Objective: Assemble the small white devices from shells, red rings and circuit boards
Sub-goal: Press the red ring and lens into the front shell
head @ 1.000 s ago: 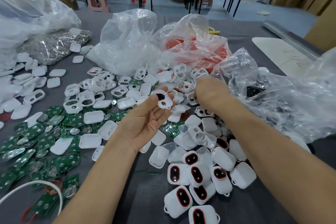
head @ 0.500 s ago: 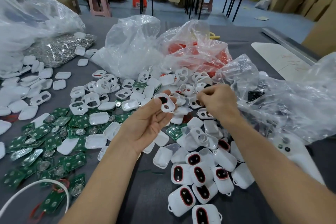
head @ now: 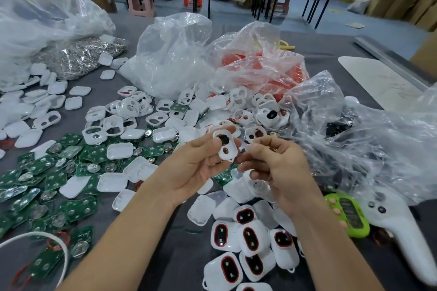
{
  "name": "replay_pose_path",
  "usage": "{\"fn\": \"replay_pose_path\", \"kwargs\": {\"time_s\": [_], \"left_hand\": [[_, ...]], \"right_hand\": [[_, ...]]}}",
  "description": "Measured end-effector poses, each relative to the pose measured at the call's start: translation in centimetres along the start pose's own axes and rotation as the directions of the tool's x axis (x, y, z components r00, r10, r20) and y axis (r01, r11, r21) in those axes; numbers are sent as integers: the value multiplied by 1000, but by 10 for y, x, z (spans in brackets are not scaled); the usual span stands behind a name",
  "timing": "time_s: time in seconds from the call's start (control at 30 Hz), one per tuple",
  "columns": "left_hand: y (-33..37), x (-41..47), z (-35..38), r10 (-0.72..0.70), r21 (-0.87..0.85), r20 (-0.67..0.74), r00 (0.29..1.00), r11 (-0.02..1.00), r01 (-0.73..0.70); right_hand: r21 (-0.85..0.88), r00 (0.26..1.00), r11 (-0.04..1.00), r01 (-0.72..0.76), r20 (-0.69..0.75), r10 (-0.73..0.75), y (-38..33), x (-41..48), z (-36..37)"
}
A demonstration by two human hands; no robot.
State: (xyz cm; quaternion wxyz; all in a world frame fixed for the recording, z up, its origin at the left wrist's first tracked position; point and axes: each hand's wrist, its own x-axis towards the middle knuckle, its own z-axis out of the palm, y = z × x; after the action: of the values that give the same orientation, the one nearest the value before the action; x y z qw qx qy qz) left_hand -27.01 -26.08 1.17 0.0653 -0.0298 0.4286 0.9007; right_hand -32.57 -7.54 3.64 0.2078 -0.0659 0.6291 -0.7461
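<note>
While your left hand (head: 196, 168) cradled a small white plastic shell (head: 224, 147) with two round openings, just in front of the crumpled clear plastic bag of red rings (head: 257, 66), your right hand (head: 279, 168) hovered close beside it. Your left thumb and fingertips pinched the shell by its edges and turned its face up toward you, apparently to leave both openings free. The upper opening was already filled by a dark round insert; the lower one was empty.

Your right hand's fingers were tightly curled, with their tips almost touching the shell's lower corner. Whether they pinched a small part could not be told. Judging by that pose, you were about to fit the next piece into the shell.

Left of the bag and nearer you, flat green circuit boards (head: 56, 175) carrying silver coin cells lay scattered over the dark grey table cover (head: 177, 255), probably within easy reach of the left hand. Directly in front of the bag, loose white shells (head: 132, 111) lay heaped. Nearest you from the bag, between your forearms, finished white devices (head: 251, 236) with red-ringed black windows were grouped apart, seemingly to keep done work clear of the parts. Right of the bag, a second clear plastic bag (head: 366, 149) held dark pieces too blurred to name.
</note>
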Motion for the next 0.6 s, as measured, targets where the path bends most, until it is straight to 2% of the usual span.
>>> {"fn": "replay_pose_path", "kwargs": {"time_s": [0.23, 0.47, 0.6], "left_hand": [[-3, 2, 5, -13, 56, -18, 1000, 998, 14], [-4, 3, 4, -56, 82, 5, 998, 995, 56], [-7, 3, 8, -61, 158, -17, 998, 985, 63]], "right_hand": [[-201, 983, 964, 175, -20, -183, 2, -2, -5], [-229, 966, 941, 250, -3, -258, -4, -9, -3], [-454, 948, 843, 289, 16, -317, -3, -14, 0]]}}
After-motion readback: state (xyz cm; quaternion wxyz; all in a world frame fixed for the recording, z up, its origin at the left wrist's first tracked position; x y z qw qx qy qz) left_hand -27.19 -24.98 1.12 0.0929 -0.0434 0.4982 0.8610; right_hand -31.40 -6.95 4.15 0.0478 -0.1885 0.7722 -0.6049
